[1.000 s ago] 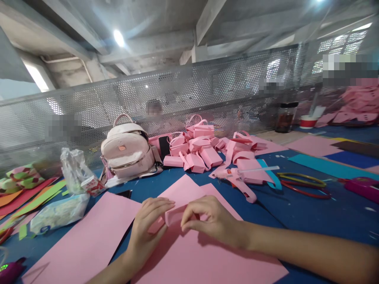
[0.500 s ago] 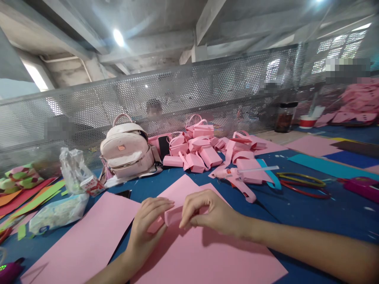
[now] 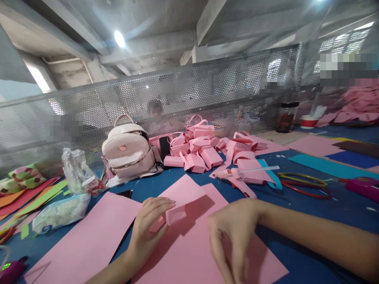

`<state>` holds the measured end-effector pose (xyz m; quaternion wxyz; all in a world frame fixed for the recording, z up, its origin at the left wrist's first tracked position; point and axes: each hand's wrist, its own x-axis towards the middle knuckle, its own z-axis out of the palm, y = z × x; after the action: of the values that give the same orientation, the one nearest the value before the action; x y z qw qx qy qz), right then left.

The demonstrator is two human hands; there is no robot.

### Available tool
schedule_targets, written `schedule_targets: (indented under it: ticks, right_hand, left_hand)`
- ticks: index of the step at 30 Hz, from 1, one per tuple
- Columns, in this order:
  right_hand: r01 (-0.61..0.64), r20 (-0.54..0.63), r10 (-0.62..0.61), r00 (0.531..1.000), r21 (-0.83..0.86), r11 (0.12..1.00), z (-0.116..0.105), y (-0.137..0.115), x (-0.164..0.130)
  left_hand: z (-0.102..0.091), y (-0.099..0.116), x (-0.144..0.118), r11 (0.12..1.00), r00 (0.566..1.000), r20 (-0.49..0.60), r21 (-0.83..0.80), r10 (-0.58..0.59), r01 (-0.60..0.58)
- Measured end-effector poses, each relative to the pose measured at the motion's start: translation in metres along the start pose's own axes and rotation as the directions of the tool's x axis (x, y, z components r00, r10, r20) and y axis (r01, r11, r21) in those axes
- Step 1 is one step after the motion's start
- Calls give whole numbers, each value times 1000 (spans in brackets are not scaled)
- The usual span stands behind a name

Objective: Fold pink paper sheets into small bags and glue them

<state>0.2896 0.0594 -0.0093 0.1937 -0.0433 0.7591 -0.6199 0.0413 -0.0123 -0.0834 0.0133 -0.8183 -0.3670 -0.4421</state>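
Observation:
My left hand (image 3: 151,225) is closed around a small folded pink paper box (image 3: 175,215), holding it just above a large pink paper sheet (image 3: 183,260). The box has an open side facing right and casts a shadow on the paper. Over the right part of that sheet, my right hand (image 3: 231,236) points downward, thumb and fingers drawn together in a pinch. Its fingertips meet the bottom edge of the picture, so anything between them is hidden. A pink glue gun (image 3: 235,179) lies beyond the right hand.
Finished pink paper bags (image 3: 197,148) are heaped behind, beside a pale backpack (image 3: 128,150). Another pink sheet (image 3: 89,236) lies left, near a plastic packet (image 3: 60,213). Yellow and red rings (image 3: 304,183) and purple scissors-like handles (image 3: 363,189) lie right. A perforated metal screen (image 3: 189,90) bounds the table.
My right hand has left the small paper box and moved down and to the right, toward the picture's bottom edge. My left hand keeps the box in nearly the same place.

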Motion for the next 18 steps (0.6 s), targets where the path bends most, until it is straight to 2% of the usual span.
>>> schedule_targets:
  ticks: [1, 2, 3, 4, 5, 6, 7, 8, 10, 13, 18]
  right_hand:
    - [7, -184, -16, 983, -49, 999, 2, 0, 0]
    - [9, -386, -64, 920, -144, 990, 4, -1, 0]
    - [-17, -565, -148, 812, -276, 961, 6, 0, 1]
    - [-71, -685, -263, 679, -418, 906, 7, 1, 2]
    - [-149, -738, -386, 554, -544, 826, 8, 2, 4]
    - [-229, -736, -492, 465, -637, 736, 8, 4, 6]
    - [-297, -711, -568, 416, -696, 654, 9, 6, 8]
    - [-348, -687, -609, 396, -726, 593, 9, 8, 9]
    - [-410, -674, -624, 396, -738, 537, 8, 13, 11]
    - [-442, -684, -617, 389, -727, 526, 9, 19, 13]
    - [-421, -652, -660, 372, -752, 506, 11, 22, 16]
  left_hand:
    - [0, 0, 0, 1000, 1000, 0, -2, 1, -1]
    - [0, 0, 0, 1000, 1000, 2, -3, 0, 0]
    - [-1, 0, 0, 1000, 1000, 6, -1, -4, 4]
    - [-1, 0, 0, 1000, 1000, 10, 3, -8, 8]
    - [-1, 0, 0, 1000, 1000, 12, 9, -9, 9]
    - [-1, 0, 0, 1000, 1000, 13, 14, -9, 9]
    - [-1, 0, 0, 1000, 1000, 12, 17, -8, 8]
    - [-1, 1, 0, 1000, 1000, 9, 18, -4, 4]
    - [-1, 1, 1, 1000, 1000, -1, 15, 13, -13]
    - [0, 3, 4, 998, 998, -4, 17, 63, -63]
    - [-1, 7, 6, 992, 992, 16, 40, 122, -122]
